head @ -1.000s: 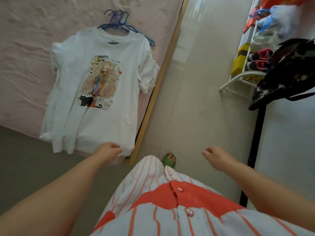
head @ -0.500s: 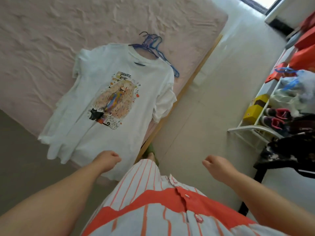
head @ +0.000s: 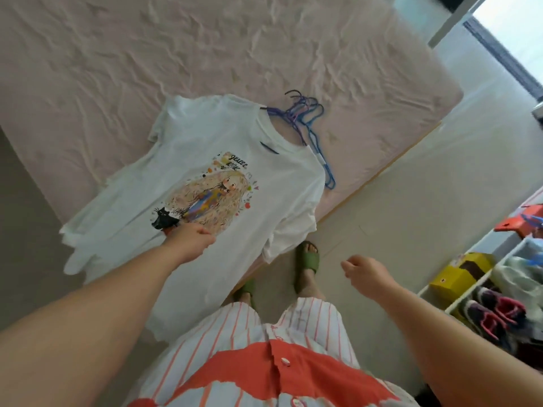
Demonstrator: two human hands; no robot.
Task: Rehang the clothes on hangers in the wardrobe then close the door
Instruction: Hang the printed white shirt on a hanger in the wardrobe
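Head view: left hand [head: 192,240] grip curled over white T-shirt [head: 264,201]; right hand [head: 367,273] loosely curled, empty.

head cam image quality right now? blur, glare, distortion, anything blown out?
Head view: strong wide-angle bending, the bed edge and floor lines curve; the window at top right is blown out to white; light is soft daylight, no hard shadows; the print on the T-shirt is slightly soft, and the shoe rack at the right edge smears; both forearms loom large near the lens.
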